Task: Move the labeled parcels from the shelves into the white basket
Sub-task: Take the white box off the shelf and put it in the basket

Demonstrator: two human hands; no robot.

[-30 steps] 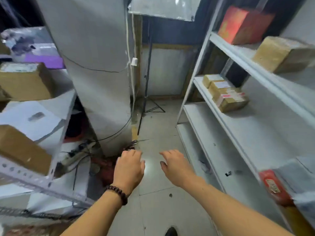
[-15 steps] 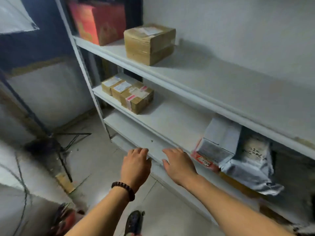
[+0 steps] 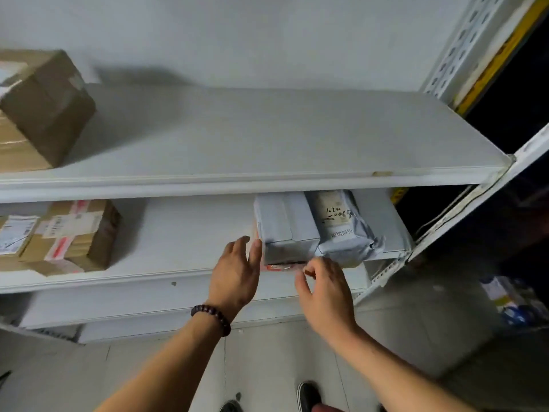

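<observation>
- Parcels [image 3: 74,233] are lying on shelves [image 3: 267,138], none lifted; basket unseen.
- Left hand [image 3: 237,272], fingers straight, is touching the grey box [image 3: 286,230] at the middle shelf's [image 3: 184,233] front edge; right hand [image 3: 323,288], loosely curled, is gripping nothing.

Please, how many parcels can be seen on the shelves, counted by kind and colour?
Brown cardboard boxes: 3
Pale grey box: 1
Grey plastic mailer bag: 1
Red flat parcel, mostly hidden: 1
Total: 6
</observation>
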